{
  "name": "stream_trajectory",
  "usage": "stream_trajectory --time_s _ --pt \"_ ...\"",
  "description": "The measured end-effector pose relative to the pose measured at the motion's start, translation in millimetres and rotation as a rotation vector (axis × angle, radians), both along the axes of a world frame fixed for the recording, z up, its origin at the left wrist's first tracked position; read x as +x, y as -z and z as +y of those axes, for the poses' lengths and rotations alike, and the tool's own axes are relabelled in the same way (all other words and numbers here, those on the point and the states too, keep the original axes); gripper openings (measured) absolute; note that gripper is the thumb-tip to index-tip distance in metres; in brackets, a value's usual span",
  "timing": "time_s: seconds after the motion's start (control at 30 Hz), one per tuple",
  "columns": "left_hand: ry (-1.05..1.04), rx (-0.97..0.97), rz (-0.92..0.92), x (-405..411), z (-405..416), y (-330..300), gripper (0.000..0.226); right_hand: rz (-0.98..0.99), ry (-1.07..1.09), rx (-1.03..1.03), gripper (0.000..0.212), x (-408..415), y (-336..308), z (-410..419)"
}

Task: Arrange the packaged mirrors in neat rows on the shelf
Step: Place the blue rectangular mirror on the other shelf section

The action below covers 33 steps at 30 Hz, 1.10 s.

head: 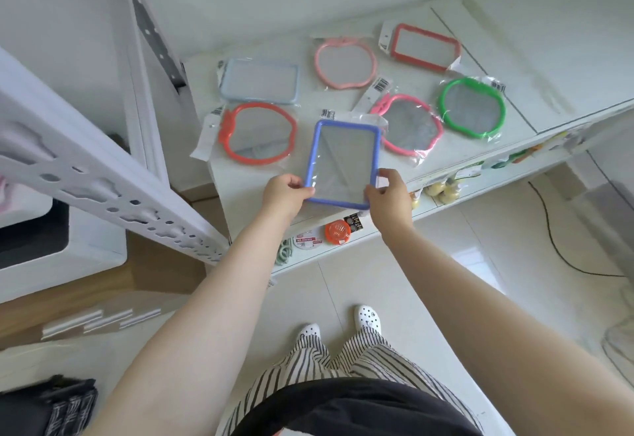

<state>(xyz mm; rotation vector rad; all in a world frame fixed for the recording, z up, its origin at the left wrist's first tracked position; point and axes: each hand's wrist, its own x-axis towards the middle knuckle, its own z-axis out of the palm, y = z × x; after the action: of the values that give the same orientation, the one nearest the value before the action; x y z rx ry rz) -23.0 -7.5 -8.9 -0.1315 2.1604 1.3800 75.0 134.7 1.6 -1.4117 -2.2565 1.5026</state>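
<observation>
A blue rectangular packaged mirror (344, 161) lies at the front of the white shelf (514, 41), held at its near corners by my left hand (284, 192) and my right hand (389, 194). Around it lie several other packaged mirrors: an orange-red apple-shaped one (257, 133) to its left, a pale blue rectangle (260, 80) behind that, a pink apple shape (344, 62), a red rectangle (425, 46), a hot-pink apple shape (408, 127) overlapped by the blue mirror's bag, and a green apple shape (472, 107) at the right.
A white perforated shelf upright (103, 178) slants across the left. On a lower shelf sit an orange round item (338, 232) and small yellow items (442, 192). A black cable (555, 240) trails over the tiled floor. My feet stand below the shelf front.
</observation>
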Motion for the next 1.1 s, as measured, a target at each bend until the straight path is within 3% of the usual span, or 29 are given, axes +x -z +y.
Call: stream_trajectory --time_s 0.07,0.23,0.3,0.4,0.57,1.1 --pt "0.008 0.124 -0.032 2 9 -9 0.026 0.047 0.001 -0.005 0.044 10 -7 8" --pt "0.066 0.312 -0.090 14 48 -39 0.016 0.201 0.077 -0.236 0.062 45 -40 36" --pt "0.088 0.375 -0.111 23 67 -51 0.017 0.277 0.138 -0.279 0.060 62 -49 50" --pt "0.179 0.445 -0.111 41 95 -65 0.041 0.331 0.282 -0.291 0.049 84 -55 77" --pt "0.341 0.467 -0.159 76 146 -75 0.053 0.402 0.403 -0.296 0.045 128 -61 124" --pt "0.367 0.536 -0.321 255 379 -75 0.058 0.525 0.576 -0.229 0.038 320 -74 331"
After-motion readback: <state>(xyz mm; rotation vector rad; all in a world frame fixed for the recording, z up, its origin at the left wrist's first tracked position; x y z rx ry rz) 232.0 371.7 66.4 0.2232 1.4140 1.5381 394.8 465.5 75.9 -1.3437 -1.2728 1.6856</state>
